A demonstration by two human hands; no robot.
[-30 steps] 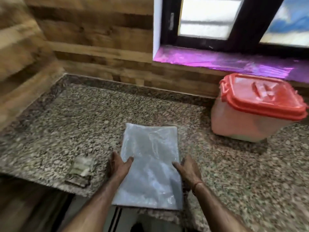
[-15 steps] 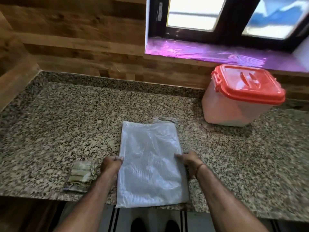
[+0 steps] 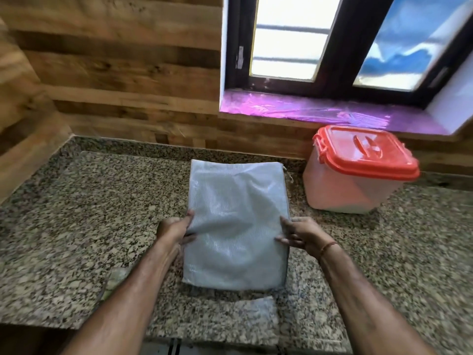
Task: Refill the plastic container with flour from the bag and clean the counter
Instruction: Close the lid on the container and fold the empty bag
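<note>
White woven bag [image 3: 236,226], one only, is being held above the granite tabletop [image 3: 76,226] by two hands: left hand [image 3: 174,230] and right hand [image 3: 302,234], fingers [image 3: 284,238] pinching its side edges. One red-lidded plastic container [image 3: 358,175] is sitting closed, right of it.

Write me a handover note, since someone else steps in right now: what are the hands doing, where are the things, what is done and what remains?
Left hand: grips the left edge of the white woven bag.
Right hand: grips its right edge, fingers on the front.
The bag is held up over the granite counter; it looks flat.
Plastic container: back right on the counter, below the window, red lid on.
Done: whether flour was poured cannot be told.
Left: if not yet poured, open the lid and pour; clean the counter.
</note>
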